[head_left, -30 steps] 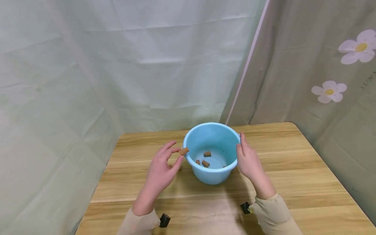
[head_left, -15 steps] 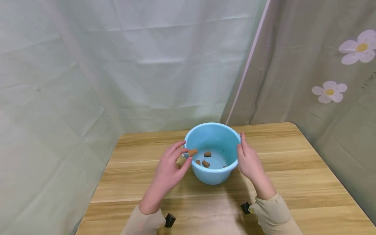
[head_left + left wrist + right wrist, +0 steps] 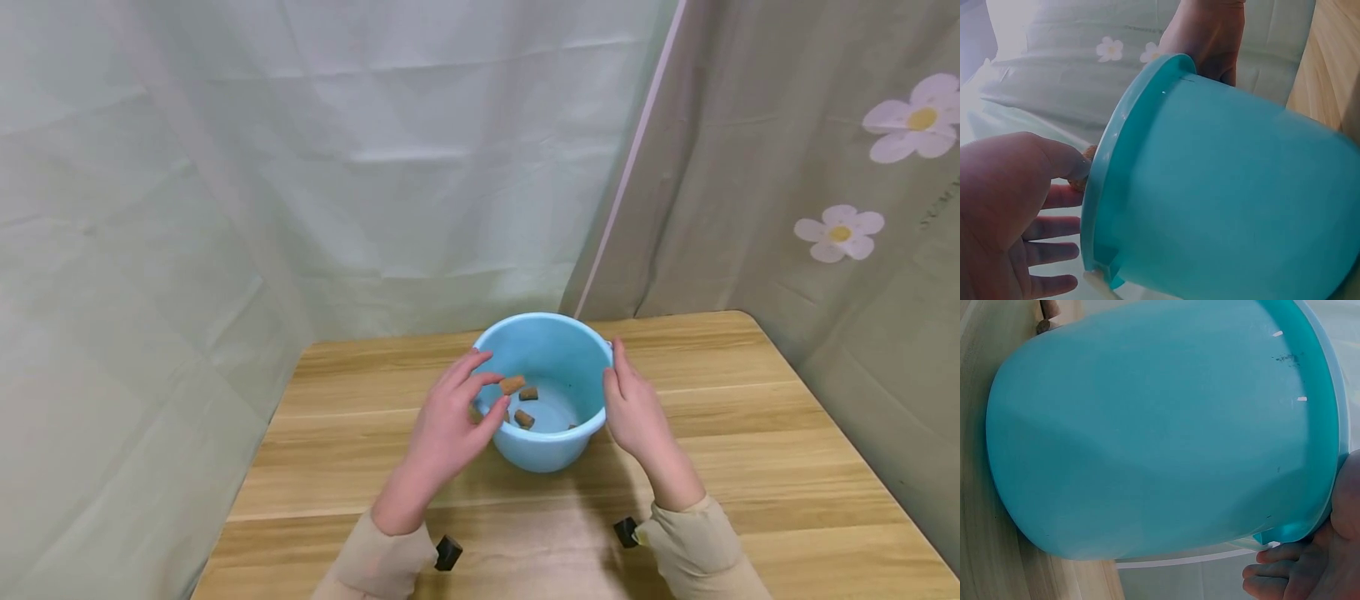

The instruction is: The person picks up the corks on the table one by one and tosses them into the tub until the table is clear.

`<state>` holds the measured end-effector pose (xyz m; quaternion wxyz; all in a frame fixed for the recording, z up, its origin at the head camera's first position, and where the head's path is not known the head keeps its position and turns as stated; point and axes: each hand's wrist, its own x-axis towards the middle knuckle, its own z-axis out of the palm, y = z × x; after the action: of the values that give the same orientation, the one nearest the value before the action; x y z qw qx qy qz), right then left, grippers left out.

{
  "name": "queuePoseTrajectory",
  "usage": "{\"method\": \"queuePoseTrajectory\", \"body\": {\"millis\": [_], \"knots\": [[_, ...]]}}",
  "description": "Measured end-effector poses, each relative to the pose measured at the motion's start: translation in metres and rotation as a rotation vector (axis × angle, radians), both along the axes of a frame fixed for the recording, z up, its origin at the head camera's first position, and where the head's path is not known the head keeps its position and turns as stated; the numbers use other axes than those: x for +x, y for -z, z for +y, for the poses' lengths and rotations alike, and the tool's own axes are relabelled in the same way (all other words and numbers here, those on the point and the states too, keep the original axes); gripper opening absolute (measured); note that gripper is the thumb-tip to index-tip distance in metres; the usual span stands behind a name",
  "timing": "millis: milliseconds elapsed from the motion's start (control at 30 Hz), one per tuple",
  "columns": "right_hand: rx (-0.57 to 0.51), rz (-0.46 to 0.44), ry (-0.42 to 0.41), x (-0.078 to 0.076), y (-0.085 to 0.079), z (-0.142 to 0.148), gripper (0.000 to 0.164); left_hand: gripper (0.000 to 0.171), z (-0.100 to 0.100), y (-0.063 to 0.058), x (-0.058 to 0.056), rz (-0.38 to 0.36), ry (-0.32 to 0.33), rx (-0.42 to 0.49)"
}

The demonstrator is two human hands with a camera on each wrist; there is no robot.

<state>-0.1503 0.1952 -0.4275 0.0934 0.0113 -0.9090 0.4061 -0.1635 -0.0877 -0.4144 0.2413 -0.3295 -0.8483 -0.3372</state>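
A light blue plastic bucket (image 3: pixel 542 454) stands upright on the wooden table. My left hand (image 3: pixel 448 425) is over its left rim, pinching a brown cork (image 3: pixel 512 385) between thumb and finger above the opening; the other fingers are spread. In the left wrist view the rim partly covers this cork (image 3: pixel 1089 153). On the bucket's floor lie several more corks (image 3: pixel 524 418), one of them partly behind my left thumb. My right hand (image 3: pixel 637 417) holds the bucket's right rim, with the thumb at the edge and the fingers along the outside near the handle lug.
Brown cork pieces (image 3: pixel 1044 326) lie on the table beside the bucket, mostly hidden behind my left hand in the head view. A pale handle (image 3: pixel 1102 285) hangs at the rim. Curtains (image 3: pixel 420 167) enclose the table (image 3: pixel 750 433) at the back and sides.
My left hand has moved right, carrying the cork from outside the left rim to above the bucket's opening. The right hand and the bucket stay in place.
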Motion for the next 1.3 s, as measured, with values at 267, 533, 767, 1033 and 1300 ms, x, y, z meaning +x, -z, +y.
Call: {"method": "queuePoseTrajectory", "body": {"millis": [267, 533, 767, 1033, 1300], "knots": [[-0.004, 0.010, -0.003, 0.000, 0.001, 0.001, 0.062, 0.024, 0.014, -0.002, -0.007, 0.023, 0.010, -0.030], [-0.002, 0.013, -0.005, -0.001, 0.000, 0.000, 0.061, 0.023, 0.024, -0.002, -0.009, 0.016, 0.012, -0.041], [-0.005, 0.009, -0.003, -0.001, 0.001, 0.000, 0.062, 0.030, 0.026, 0.001, -0.008, -0.003, 0.020, -0.025], [0.002, 0.008, 0.005, -0.002, 0.001, 0.001, 0.062, 0.025, 0.022, 0.005, -0.009, 0.013, 0.020, 0.011], [-0.006, 0.002, -0.001, -0.002, 0.000, 0.001, 0.062, 0.022, 0.019, 0.004, -0.008, 0.003, 0.011, 0.041]]}}
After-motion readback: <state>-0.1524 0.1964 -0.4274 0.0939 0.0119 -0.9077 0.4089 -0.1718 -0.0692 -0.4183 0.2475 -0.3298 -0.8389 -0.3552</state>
